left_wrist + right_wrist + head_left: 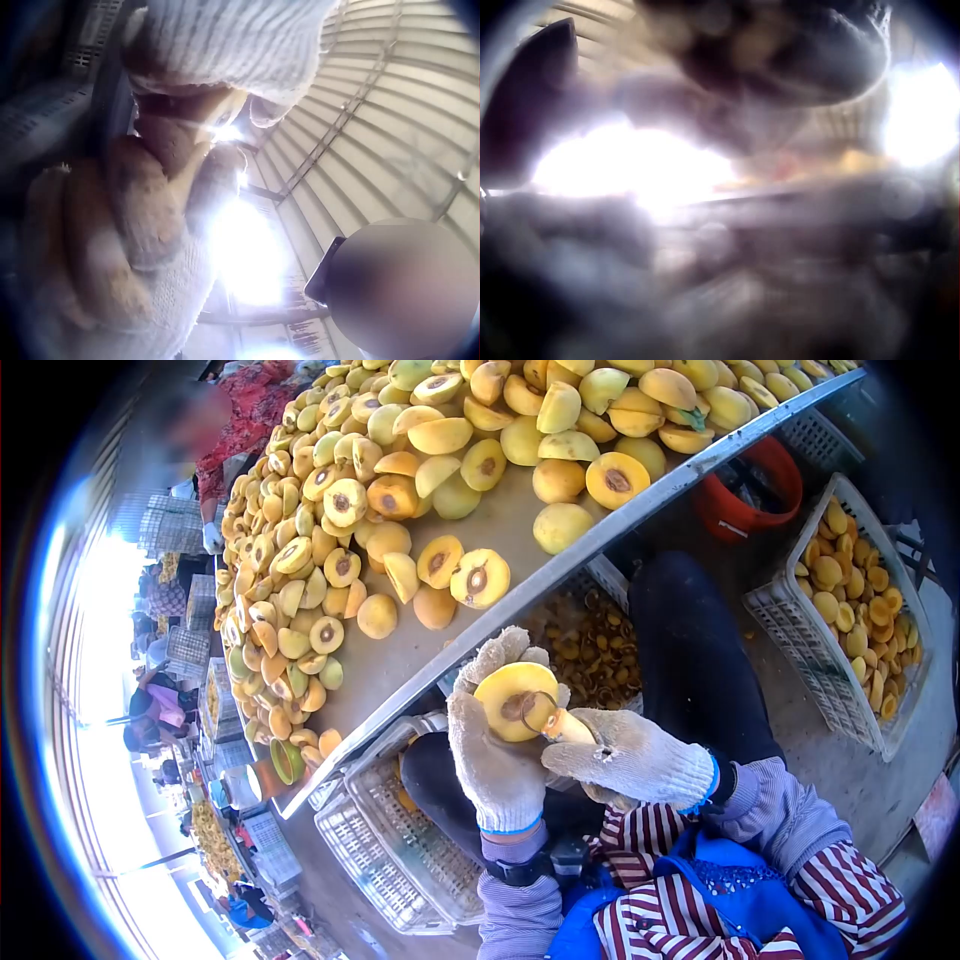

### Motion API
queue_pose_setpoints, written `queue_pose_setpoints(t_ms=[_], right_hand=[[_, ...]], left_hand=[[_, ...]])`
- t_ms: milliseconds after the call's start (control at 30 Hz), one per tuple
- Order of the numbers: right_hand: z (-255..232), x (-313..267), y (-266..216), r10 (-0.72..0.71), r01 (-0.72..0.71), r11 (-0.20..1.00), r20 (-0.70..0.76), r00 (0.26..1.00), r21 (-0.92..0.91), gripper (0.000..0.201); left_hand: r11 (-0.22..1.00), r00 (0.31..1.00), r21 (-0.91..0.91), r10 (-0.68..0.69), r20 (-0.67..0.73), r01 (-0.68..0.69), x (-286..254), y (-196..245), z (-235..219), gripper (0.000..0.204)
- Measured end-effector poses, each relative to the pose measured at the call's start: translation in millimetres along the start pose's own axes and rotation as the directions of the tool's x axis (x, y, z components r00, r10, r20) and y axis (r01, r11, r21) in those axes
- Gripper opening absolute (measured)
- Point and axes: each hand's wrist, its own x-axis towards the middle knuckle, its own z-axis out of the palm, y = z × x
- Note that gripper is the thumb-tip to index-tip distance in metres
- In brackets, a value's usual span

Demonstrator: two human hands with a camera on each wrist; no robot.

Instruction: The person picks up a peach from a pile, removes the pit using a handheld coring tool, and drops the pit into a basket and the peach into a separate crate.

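In the head view my gloved left hand [497,760] holds a yellow peach half [508,695], its cut face and brown centre turned up. The gloved right hand [640,755] grips a small coring tool by its pale handle [570,728]. The tool's thin metal loop [540,710] sits at the peach half's brown centre. From below, the left wrist view shows the curled glove fingers [146,210] and the other glove [225,45] above them. The right wrist view is badly blurred, with a dark glove shape [802,52] along the top.
Many halved peaches [440,435] cover the metal-edged table [530,500]. Beneath it stands a crate of brown scraps [590,650]. A crate of peach halves [830,660] and a red bucket [750,490] are to the right, a white crate [400,840] to the left. Other people work further off.
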Motion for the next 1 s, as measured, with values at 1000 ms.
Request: queue_pose_setpoints(t_ms=[1000], right_hand=[[-14.5,1.4,38.0,-0.082,-0.22,0.787,0.452,0.888,0.576,0.042]], left_hand=[[0.565,0.902,0.714,0.148,0.406,-0.414,6.4,15.7,22.4,0.043]])
